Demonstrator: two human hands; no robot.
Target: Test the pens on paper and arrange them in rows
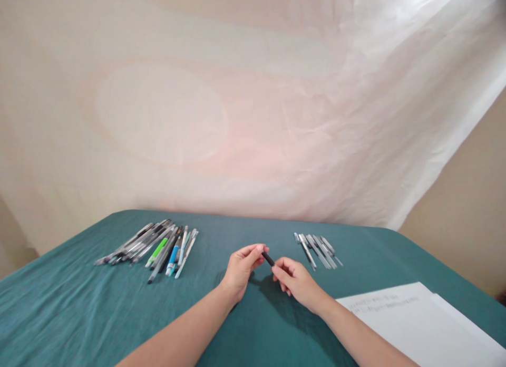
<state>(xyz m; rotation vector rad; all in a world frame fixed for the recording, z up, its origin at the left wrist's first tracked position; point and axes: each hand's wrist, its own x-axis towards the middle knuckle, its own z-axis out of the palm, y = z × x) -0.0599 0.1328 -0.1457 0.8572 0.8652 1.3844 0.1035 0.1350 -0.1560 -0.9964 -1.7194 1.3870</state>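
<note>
Your bare forearms [177, 325] come in from the bottom edge, the right one crossing in front of white paper [419, 330] on the green cloth [241, 230]. Between your hands is a black pen [268, 258], the left hand's [242, 269] fingers pinching its far end and the right hand's [294, 281] its near end. Beyond them lie a big pen pile [144, 243] at left and a smaller pen group [318, 251] at right.

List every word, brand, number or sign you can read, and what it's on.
Nothing is legible.
Paper at right: faint lines of writing, too blurred to read.
Held dark pen: no readable marking.
Left-hand pile of pens, right-hand group of pens: any markings too small.
</note>
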